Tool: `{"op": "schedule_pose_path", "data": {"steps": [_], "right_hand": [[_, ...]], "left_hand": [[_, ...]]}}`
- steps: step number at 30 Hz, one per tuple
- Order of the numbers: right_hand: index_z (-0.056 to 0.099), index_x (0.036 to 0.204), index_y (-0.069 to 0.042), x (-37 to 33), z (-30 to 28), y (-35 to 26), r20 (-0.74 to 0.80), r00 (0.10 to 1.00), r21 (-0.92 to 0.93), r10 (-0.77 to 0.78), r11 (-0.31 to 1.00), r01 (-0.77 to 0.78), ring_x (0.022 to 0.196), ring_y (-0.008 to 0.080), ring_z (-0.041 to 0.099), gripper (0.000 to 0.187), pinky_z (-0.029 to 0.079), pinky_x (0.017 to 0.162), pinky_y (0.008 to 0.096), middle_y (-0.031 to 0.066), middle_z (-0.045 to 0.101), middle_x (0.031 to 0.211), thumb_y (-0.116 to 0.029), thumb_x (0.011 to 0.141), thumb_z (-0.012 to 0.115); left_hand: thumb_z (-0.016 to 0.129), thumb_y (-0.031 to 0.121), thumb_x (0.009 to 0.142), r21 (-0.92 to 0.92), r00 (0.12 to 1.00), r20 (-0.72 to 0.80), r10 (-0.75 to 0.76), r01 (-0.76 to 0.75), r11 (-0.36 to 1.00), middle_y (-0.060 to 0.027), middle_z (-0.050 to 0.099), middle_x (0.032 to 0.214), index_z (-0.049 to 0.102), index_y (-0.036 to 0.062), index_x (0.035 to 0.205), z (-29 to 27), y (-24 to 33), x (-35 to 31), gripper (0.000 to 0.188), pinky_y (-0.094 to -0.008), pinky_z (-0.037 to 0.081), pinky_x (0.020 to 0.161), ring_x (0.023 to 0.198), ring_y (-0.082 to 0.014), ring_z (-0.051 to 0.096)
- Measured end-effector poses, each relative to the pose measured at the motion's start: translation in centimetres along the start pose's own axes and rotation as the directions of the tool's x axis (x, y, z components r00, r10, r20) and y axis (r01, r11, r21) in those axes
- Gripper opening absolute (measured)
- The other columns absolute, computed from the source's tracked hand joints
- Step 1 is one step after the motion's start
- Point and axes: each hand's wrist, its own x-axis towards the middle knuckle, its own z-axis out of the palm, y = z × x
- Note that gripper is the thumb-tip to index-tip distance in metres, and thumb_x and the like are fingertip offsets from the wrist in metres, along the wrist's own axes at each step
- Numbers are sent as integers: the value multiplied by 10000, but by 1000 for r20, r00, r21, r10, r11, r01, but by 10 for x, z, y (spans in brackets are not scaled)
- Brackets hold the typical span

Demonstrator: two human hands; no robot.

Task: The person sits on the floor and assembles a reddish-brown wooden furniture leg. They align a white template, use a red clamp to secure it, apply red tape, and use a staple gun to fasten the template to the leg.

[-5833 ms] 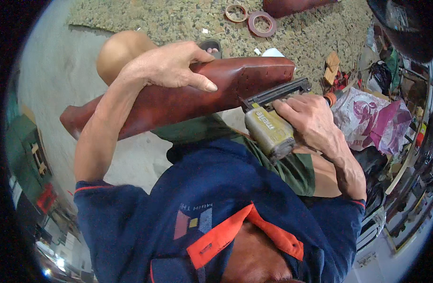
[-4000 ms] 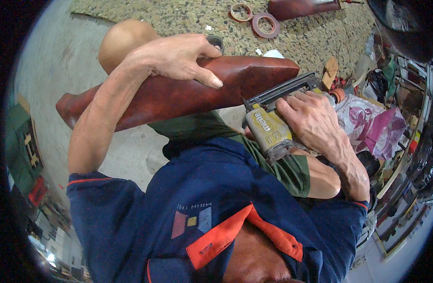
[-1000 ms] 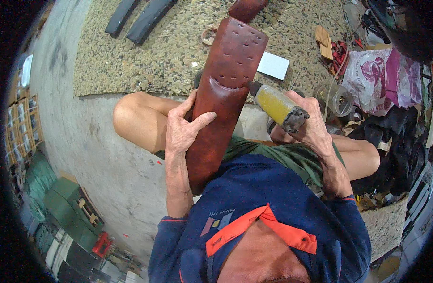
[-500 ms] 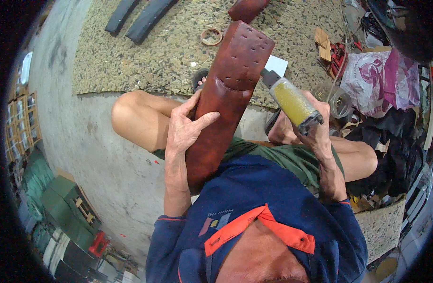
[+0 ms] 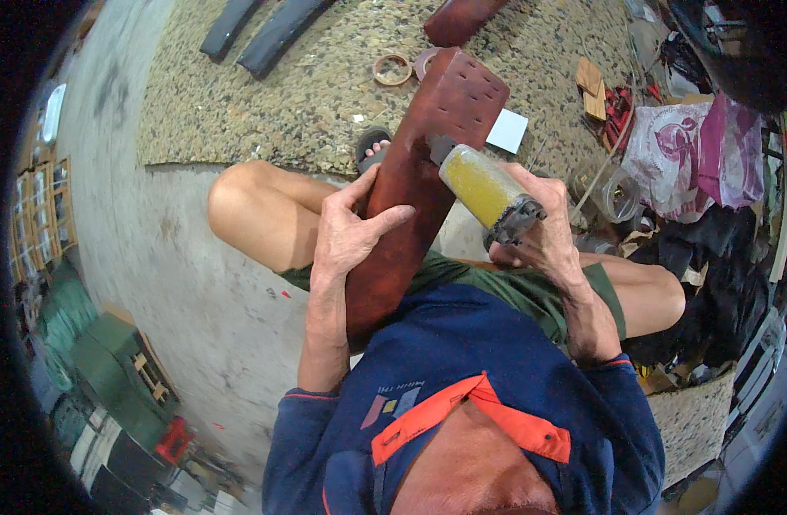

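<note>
A long padded block covered in reddish-brown leather (image 5: 399, 256) lies across my lap, tilted with its far end over the foam mat. Rows of short slit-like marks dot that far end. My left hand (image 5: 346, 232) is wrapped round the block's left side, thumb over the top. In my right hand (image 5: 548, 221) is a yellow staple gun (image 5: 481, 184), its dark nose against or just above the upper part of the leather. The gun hides the surface under its nose.
On the speckled foam mat (image 5: 265, 112) lie two dark padded strips (image 5: 282, 41), another reddish-brown piece (image 5: 462, 19), a tape roll (image 5: 392, 70) and a white square (image 5: 508, 131). To the right are wooden pieces (image 5: 592, 88), a clear jar (image 5: 619, 196) and a plastic bag (image 5: 677, 159).
My right hand has brought the staple gun left, from beside the block's right edge to over its leather surface. My left hand and the block have shifted slightly right in view.
</note>
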Motion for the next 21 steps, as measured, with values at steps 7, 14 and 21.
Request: {"op": "schedule_pose_path", "data": {"steps": [7, 14, 21], "right_hand": [[704, 1166, -18, 6, 8, 0, -54, 995, -12, -79, 997, 78, 692, 211, 737, 407, 572, 673, 334, 127, 716, 791, -22, 765, 776], [695, 1203, -54, 6, 5, -2, 15, 999, -21, 46, 999, -46, 875, 392, 765, 469, 596, 752, 443, 217, 761, 917, -68, 752, 823], [680, 1143, -94, 7, -6, -7, 117, 977, -19, 177, 984, -176, 883, 442, 738, 447, 585, 748, 477, 229, 741, 892, -76, 720, 823]], "left_hand": [[901, 107, 820, 31, 1000, 5, 13, -14, 999, -109, 755, 1223, 606, -59, 1437, -2, 0, 1, 704, -315, 577, 960, 1066, -126, 695], [905, 121, 810, 44, 999, 15, 44, -45, 998, -105, 765, 1201, 626, -49, 1422, -2, 4, 2, 694, -313, 574, 961, 1067, -113, 691], [902, 112, 813, 104, 999, 21, 40, -42, 994, -115, 754, 1232, 612, -63, 1431, -3, 0, 2, 705, -314, 573, 968, 1074, -122, 691]]}}
